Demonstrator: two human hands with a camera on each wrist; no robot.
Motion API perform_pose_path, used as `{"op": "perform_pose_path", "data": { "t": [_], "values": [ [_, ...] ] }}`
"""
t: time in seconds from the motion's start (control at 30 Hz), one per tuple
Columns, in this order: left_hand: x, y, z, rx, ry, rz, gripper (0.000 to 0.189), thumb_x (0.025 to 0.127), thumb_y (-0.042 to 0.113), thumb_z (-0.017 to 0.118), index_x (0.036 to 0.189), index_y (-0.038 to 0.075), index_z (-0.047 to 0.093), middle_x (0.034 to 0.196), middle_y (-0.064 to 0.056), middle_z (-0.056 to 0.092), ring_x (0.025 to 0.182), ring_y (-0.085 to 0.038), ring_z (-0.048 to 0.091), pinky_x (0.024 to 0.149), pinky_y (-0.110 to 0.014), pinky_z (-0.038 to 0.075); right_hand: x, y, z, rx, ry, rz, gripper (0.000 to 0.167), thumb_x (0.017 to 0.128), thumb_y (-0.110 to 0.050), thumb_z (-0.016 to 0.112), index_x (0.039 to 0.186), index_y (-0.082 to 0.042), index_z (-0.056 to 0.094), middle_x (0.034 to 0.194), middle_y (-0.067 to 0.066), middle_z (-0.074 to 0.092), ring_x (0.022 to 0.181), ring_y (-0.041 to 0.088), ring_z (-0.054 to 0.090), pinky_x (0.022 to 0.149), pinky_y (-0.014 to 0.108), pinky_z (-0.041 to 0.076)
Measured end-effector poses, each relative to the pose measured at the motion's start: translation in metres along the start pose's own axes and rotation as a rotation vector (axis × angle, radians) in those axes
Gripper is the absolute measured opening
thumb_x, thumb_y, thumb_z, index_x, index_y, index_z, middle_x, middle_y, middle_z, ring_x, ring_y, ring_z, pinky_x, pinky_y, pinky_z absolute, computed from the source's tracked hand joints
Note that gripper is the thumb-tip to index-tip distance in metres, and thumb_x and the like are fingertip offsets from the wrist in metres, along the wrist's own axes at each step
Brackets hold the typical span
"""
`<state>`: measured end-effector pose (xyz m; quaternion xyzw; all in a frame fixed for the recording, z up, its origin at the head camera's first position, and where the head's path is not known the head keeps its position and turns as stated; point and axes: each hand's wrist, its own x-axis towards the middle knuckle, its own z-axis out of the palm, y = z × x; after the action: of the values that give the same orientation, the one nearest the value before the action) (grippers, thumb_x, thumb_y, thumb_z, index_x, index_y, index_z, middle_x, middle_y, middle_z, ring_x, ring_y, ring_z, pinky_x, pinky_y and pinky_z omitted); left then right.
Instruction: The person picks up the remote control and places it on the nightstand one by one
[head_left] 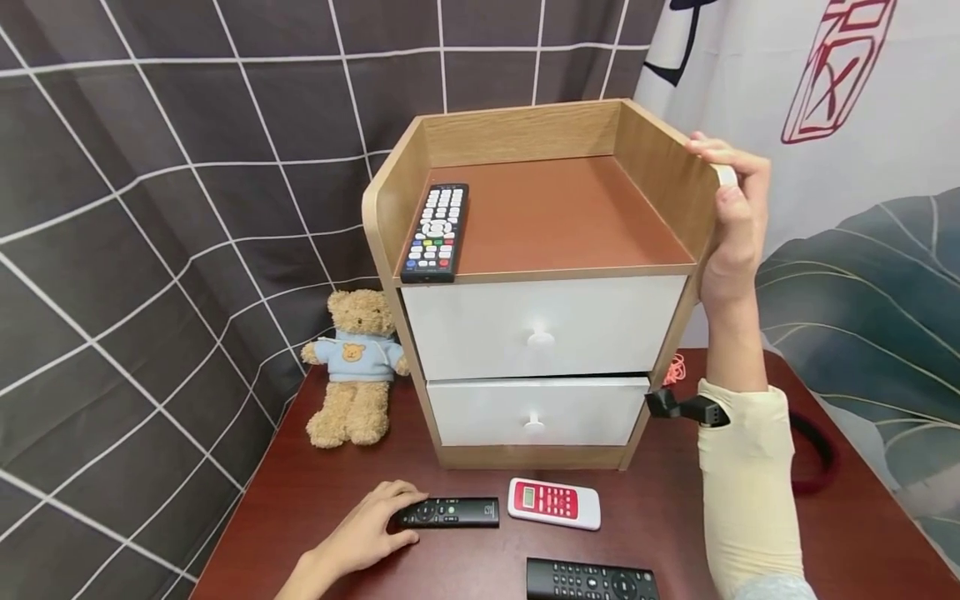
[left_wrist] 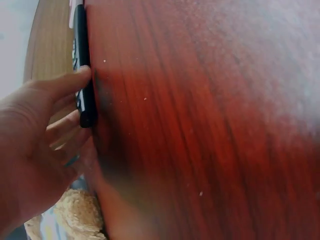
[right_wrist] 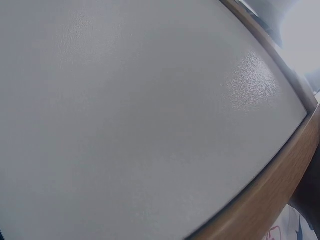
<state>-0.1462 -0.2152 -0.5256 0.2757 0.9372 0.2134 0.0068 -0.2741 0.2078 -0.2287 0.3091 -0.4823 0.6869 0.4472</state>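
One remote (head_left: 437, 232) is lying at the cabinet's (head_left: 528, 457) left edge; three others (head_left: 553, 503) are seemingly remaining on the desk (head_left: 465, 571), left hand (head_left: 367, 529) gripping one (head_left: 468, 512), right hand (head_left: 737, 237) gripping the cabinet's right edge.

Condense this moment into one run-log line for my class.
left hand: grips black remote left of white remote | right hand: grips cabinet side | cabinet top: another remote | bear: left of cabinet

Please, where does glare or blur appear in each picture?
Head view: fairly sharp; left wrist view: soft, whitish glare on the table toward upper right, a dark shadow or reflection beside the black remote; right wrist view: washed-out brightness at upper right, a sheen patch on the white panel.
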Motion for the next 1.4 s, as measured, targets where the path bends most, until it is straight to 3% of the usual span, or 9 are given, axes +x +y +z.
{"op": "perform_pose_path", "data": {
  "t": [0.27,0.4,0.53,0.77,0.93,1.17,1.4],
  "values": [
    [0.008,0.0,0.0,0.04,-0.04,0.032,0.045,0.08,0.028,0.08,0.121,0.01,0.07,0.11,0.008,0.058,0.099,-0.01,0.051,0.085,-0.034,0.046,0.0,0.0,0.0,-0.002,0.01,0.001,0.029,0.083,-0.018,0.048,0.105,-0.003,0.061,0.117,0.014,0.064,0.129,0.037,0.049,0.112,0.034,0.033],
    [0.011,0.003,-0.002,0.068,-0.049,0.031,0.039,0.08,0.03,0.08,0.115,0.014,0.071,0.104,0.01,0.057,0.095,-0.007,0.05,0.082,-0.032,0.046,0.0,-0.003,0.001,-0.005,0.013,0.002,0.029,0.083,-0.018,0.048,0.105,-0.004,0.061,0.116,0.013,0.064,0.128,0.036,0.05,0.112,0.033,0.033],
    [0.007,0.006,-0.003,0.066,-0.022,0.037,0.032,0.076,0.035,0.082,0.101,0.02,0.072,0.092,0.014,0.054,0.082,0.0,0.048,0.071,-0.026,0.045,0.0,-0.006,0.003,-0.002,0.014,0.008,0.027,0.083,-0.017,0.049,0.104,-0.005,0.061,0.115,0.011,0.065,0.126,0.033,0.051,0.111,0.032,0.032],
    [0.003,0.011,-0.004,-0.079,0.039,0.032,0.025,0.072,0.034,0.082,0.086,0.023,0.064,0.08,0.018,0.048,0.071,0.008,0.046,0.063,-0.014,0.042,-0.001,-0.011,0.006,-0.001,0.017,0.018,0.027,0.083,-0.018,0.049,0.104,-0.006,0.06,0.116,0.01,0.065,0.127,0.032,0.05,0.111,0.031,0.032],
    [0.004,0.01,-0.004,-0.171,0.074,0.024,0.026,0.073,0.033,0.083,0.087,0.025,0.062,0.081,0.019,0.049,0.071,0.008,0.05,0.062,-0.014,0.044,0.0,-0.006,0.003,0.003,0.016,0.012,0.027,0.084,-0.018,0.048,0.105,-0.005,0.06,0.117,0.012,0.064,0.128,0.033,0.05,0.111,0.032,0.032],
    [0.003,0.01,-0.003,-0.213,0.142,0.01,0.029,0.073,0.028,0.084,0.086,0.029,0.059,0.082,0.02,0.05,0.072,0.007,0.052,0.064,-0.015,0.046,0.003,-0.001,-0.001,-0.016,-0.006,-0.004,0.03,0.085,-0.02,0.048,0.107,-0.005,0.06,0.119,0.013,0.063,0.129,0.035,0.048,0.111,0.033,0.031],
    [0.004,0.02,-0.013,-0.306,0.171,0.028,0.029,0.072,0.025,0.085,0.086,0.029,0.059,0.08,0.018,0.05,0.067,0.005,0.048,0.057,-0.016,0.045,0.001,-0.001,-0.003,-0.033,-0.013,-0.007,0.03,0.085,-0.019,0.047,0.108,-0.005,0.06,0.119,0.013,0.063,0.13,0.035,0.047,0.112,0.033,0.031]
  ]
}}
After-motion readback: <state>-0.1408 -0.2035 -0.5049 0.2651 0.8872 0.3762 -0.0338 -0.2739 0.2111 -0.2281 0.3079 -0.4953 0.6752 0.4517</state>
